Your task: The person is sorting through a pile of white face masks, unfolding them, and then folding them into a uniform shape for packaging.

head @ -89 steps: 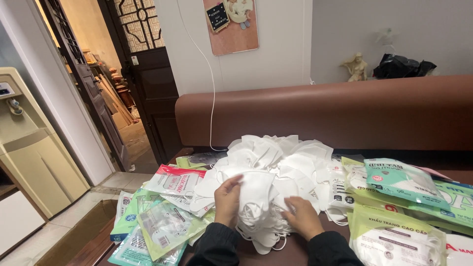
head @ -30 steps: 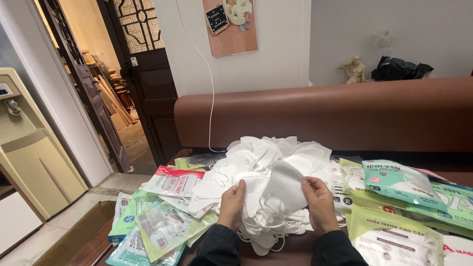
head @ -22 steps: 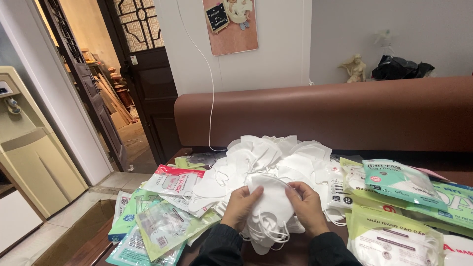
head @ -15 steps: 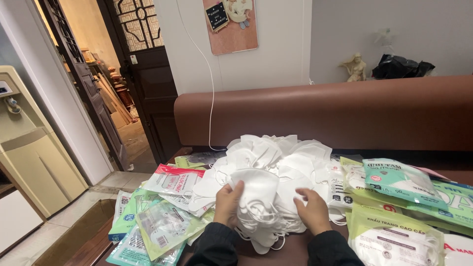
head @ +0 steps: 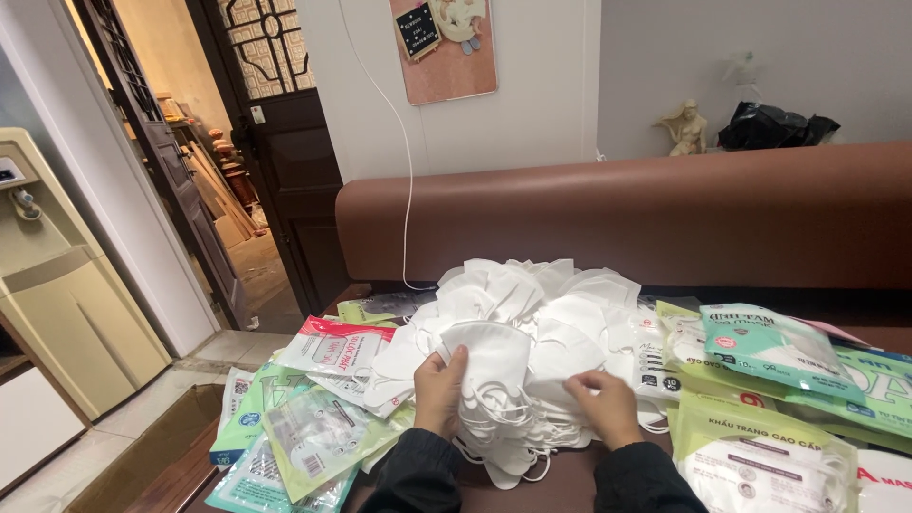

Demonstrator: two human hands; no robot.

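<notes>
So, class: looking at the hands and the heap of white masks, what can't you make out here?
- Head view: left hand fingertips, tucked behind the mask it holds.
- Bottom of the mask pile, covered by masks on top.
- Packets at right, cut off by the frame edge.
- Right hand: which mask it touches is unclear.

A white face mask (head: 494,366) is standing on edge at the near side of a heaped pile of white masks (head: 532,323), its curved, folded panel facing the camera and tilting slightly left. Its thin white ear loops are hanging tangled below it. The pile is spreading loosely across the dark tabletop, with folded cups overlapping at many angles.
</notes>
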